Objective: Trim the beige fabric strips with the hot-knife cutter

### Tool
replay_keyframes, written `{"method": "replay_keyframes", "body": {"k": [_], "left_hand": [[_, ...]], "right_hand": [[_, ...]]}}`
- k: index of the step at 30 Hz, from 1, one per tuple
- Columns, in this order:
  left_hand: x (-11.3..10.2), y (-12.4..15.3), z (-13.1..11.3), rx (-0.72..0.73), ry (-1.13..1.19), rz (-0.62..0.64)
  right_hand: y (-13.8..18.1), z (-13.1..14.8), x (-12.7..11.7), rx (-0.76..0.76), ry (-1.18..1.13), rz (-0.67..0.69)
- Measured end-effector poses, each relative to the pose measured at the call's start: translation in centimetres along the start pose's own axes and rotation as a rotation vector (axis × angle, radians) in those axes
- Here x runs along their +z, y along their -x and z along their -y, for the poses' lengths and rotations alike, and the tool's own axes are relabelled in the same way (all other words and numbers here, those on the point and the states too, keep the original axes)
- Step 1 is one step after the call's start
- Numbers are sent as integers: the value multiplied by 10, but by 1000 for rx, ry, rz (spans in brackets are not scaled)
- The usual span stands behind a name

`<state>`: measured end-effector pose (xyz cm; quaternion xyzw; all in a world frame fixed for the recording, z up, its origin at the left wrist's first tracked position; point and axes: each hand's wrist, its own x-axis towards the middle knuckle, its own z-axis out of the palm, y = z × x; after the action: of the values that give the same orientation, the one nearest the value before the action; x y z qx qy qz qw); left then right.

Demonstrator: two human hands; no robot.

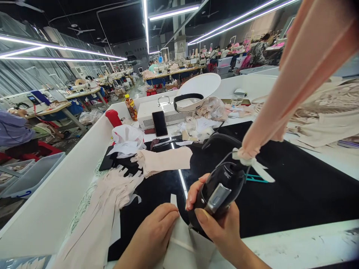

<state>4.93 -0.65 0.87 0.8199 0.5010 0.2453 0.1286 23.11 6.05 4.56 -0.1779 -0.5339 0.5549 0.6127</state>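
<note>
My right hand is wrapped around a black handheld electric tool with a silver switch plate. The tool's lower end is down by a pale fabric piece at the near edge, and its tip is hidden. A peach cloth stretches down from the upper right and is knotted with a white tie to the tool's top. Close by on the left, my left hand is closed on that pale fabric piece, thumb and fingers pressed together over it.
A black mat covers the worktop. Pale fabric strips lie left, with a folded beige stack beyond. Farther back are a phone, white metal box, sun visor and bottle. A white side wall borders the left.
</note>
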Motion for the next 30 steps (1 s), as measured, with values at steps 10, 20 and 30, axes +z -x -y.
{"method": "replay_keyframes", "body": {"k": [10,20,30], "left_hand": [[-6,9,16,75,-42,61],[-9,9,19,213,-168,98],[-14,6,17,206,-238,183]], "right_hand": [[0,2,3,-26,22,10],[-2,5,0,-39,59,16],[-2,4,1,-51,69,1]]}}
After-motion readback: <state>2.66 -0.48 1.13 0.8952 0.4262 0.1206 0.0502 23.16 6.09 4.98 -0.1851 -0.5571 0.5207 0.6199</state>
